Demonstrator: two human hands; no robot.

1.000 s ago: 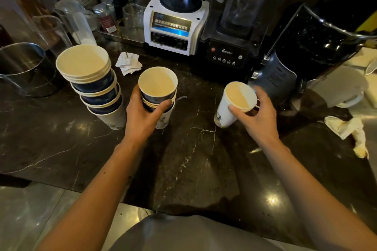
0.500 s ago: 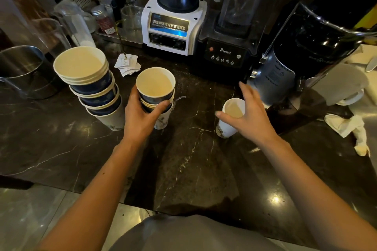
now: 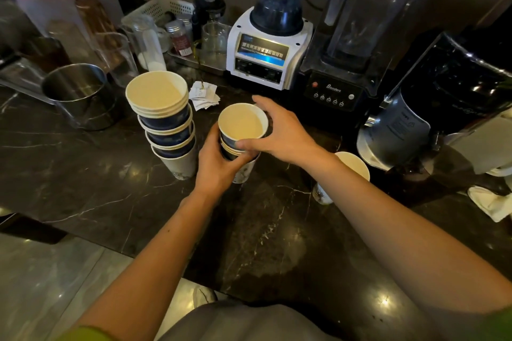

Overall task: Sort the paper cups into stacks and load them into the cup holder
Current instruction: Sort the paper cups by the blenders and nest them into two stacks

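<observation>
- Both hands close on the short stack of paper cups [image 3: 241,135] at the middle of the dark marble counter [image 3: 97,196]: the left hand [image 3: 219,166] wraps its lower cups from the near side, and the right hand [image 3: 279,133] pinches the top cup's rim, thumb in front and fingers [image 3: 263,102] curled over the far edge.
- Just left of that grip stands the taller stack of paper cups [image 3: 166,122], loosely nested and leaning slightly, apart from the held stack.
- Right of the grip, partly hidden behind the right forearm, a single paper cup [image 3: 353,166] stands on the counter, untouched.
- Beyond the grip, along the wall, are a white blender base [image 3: 266,55] and a black blender [image 3: 335,86]; small paper packets [image 3: 205,95] lie between them and the cups.
- Far left of the grip sits a steel pot [image 3: 80,94], with clear pitchers and a white basket [image 3: 158,8] behind it.
- The counter is glossy, veined with pale lines, reflecting ceiling lights; grey floor tiles [image 3: 55,285] show below its near edge.
</observation>
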